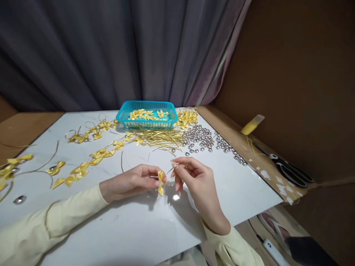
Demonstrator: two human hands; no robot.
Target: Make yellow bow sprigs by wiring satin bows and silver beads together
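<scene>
Between the thumb and fingers of my left hand [133,183] is a small yellow ribbon bow [160,189], held upright just above the white board. Close on its right, my right hand [198,181] pinches a thin gold wire tie [170,170] whose end points toward the bow. Whether the tie touches the bow I cannot tell. Left of my left hand runs a row of yellow bows [80,170]. Beyond my hands lies a pile of gold ties [163,138], with silver beads [199,136] scattered to its right.
A blue basket [146,125] at the back holds yellow bows, with more bows [188,117] heaped beside it. Black-handled scissors [291,171] and a yellow tube [252,125] lie beyond the white board's [124,232] right edge. A grey curtain [111,51] hangs behind.
</scene>
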